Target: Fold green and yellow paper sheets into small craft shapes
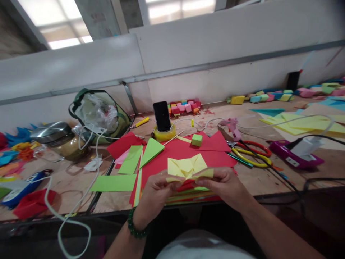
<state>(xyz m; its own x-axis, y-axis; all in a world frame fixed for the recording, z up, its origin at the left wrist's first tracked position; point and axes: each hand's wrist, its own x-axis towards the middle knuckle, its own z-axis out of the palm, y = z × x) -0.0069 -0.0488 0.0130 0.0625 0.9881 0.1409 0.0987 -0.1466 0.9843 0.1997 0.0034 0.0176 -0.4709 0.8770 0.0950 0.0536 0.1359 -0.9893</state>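
A creased piece of yellow paper (185,166) is held up near the table's front edge, partly folded, with a pocket-like dip at its centre. My left hand (156,190) pinches its left side, and a green bead bracelet circles that wrist. On the other side, my right hand (225,185) pinches the right edge between thumb and fingers. Beneath both hands lies a stack of red paper (159,163) with other colours showing at its front edge. A small green paper cube (196,140) sits on the stack just beyond the yellow paper.
Green paper strips (114,182) lie to the left. A phone (161,116) leans upright in a yellow tape roll (165,133). To the right are scissors (253,156), a pink glue gun (232,127) and a purple power strip (295,154). A glass jar (60,140) and loose cables occupy the left.
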